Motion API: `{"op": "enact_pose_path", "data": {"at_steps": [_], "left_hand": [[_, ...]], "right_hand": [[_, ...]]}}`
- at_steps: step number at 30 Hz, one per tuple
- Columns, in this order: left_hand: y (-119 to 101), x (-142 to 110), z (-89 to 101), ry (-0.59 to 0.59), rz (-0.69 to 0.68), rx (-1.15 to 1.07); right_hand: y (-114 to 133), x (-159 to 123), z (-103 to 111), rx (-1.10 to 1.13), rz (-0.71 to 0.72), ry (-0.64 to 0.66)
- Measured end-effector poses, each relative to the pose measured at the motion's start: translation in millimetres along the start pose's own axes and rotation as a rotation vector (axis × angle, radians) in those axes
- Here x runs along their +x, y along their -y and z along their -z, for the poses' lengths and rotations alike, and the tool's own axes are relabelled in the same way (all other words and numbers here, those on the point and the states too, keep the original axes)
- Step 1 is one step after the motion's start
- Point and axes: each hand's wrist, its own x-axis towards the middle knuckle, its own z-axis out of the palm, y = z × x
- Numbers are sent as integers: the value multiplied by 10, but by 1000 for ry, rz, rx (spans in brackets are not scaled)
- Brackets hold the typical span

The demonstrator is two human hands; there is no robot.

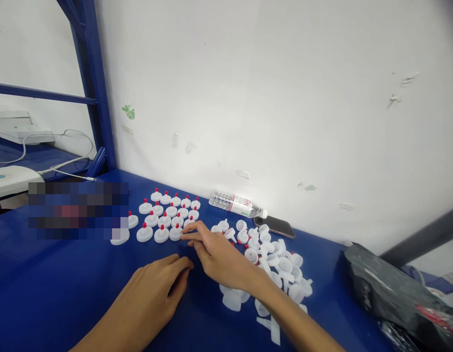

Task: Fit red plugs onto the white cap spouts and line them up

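My right hand point(215, 256) reaches to the front right of several white nozzle caps with red tips, standing upright in rows. Its fingers are bent together at the edge of one white nozzle cap point(175, 233), touching it; part of the grip is hidden. My left hand point(156, 283) rests low over the table, in front of the rows, thumb and forefinger pressed together. Whatever it may hold is hidden. To the right of and partly beneath my right forearm lies a loose heap of white nozzle parts point(285, 264), some with red tips.
Against the wall lie a clear plastic bottle point(241, 204) on its side and a dark phone point(276, 227). A grey plastic bag point(391, 288) sits at the right on the blue table point(83, 278). A blue post point(98, 83) and a white device point(13, 178) are at left; a blurred patch hides something.
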Motion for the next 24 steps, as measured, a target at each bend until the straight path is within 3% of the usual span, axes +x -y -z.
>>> {"op": "enact_pose_path", "data": {"at_steps": [6, 10, 17, 21, 24], "left_hand": [[10, -2, -3, 7, -4, 2], [6, 6, -1, 15, -6, -1], [26, 2, -19, 27, 4, 9], [31, -3, -29, 12, 24, 12], [29, 0, -31, -65, 55, -5]], "right_hand": [[-58, 9, 359, -454, -221, -240], [-213, -16, 527, -606, -314, -321], [-434, 20, 468, -608, -307, -294], [-325, 4, 592, -543, -268, -336], [-153, -30, 649, -457, -211, -279]]}}
